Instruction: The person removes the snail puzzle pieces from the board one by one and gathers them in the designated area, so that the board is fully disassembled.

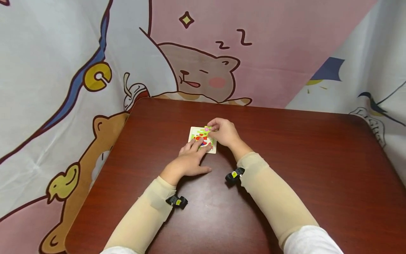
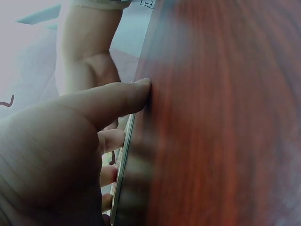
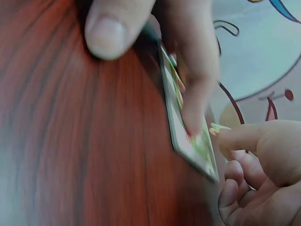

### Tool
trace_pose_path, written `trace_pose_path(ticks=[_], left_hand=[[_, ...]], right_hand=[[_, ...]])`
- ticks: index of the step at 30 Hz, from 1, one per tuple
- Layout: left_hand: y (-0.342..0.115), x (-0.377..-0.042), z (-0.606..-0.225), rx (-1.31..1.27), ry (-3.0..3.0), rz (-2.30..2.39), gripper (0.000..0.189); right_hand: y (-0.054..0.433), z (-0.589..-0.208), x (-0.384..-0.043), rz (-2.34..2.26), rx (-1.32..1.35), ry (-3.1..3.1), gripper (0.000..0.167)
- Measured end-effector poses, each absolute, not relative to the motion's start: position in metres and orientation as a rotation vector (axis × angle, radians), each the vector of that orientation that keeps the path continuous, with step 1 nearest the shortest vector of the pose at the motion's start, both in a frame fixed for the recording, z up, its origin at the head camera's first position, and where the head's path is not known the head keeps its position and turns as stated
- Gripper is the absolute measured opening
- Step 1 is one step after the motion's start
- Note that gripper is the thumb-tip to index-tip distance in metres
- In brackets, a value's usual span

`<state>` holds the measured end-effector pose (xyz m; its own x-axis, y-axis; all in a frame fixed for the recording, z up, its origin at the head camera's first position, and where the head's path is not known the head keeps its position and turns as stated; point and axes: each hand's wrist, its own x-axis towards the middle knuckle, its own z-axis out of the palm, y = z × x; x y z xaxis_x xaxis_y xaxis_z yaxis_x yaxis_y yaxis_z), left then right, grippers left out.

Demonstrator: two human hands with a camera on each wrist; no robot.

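Observation:
A small square picture puzzle board (image 1: 192,129) with a pale rim and a green, red and white picture lies on the table. My left hand (image 1: 188,162) rests on it with fingers spread and fairly straight, the thumb out to the side on the tabletop. Over the board's far right corner, my right hand (image 1: 224,133) pinches a small yellow-green puzzle piece (image 1: 207,129) with a pink spot. In the right wrist view that piece (image 3: 217,127) sticks out between thumb and fingertips, just off the board (image 3: 184,148). Fingers hide much of the picture.
The dark red wooden table (image 1: 304,169) spreads around the board on all sides. Behind and to the left hangs a cartoon-printed cloth (image 1: 269,70), reaching down to the table's edges. Each wrist wears a black strap (image 1: 234,175).

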<state>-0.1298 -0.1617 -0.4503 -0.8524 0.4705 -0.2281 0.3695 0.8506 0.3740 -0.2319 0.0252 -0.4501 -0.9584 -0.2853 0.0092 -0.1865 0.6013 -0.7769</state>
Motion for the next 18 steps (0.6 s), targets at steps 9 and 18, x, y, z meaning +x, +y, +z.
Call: trace_pose_path(ticks=[9,18], left_hand=[[-0.165,-0.128,-0.455,0.633,2.714,0.498,0.087],[-0.164,-0.129,-0.459,0.648,2.728,0.529,0.087]], right_hand=[[0.071,-0.461,-0.235,-1.313,-0.414,2.681,0.030],[0.106,-0.462,-0.233,-1.320,-0.412,2.670,0.033]])
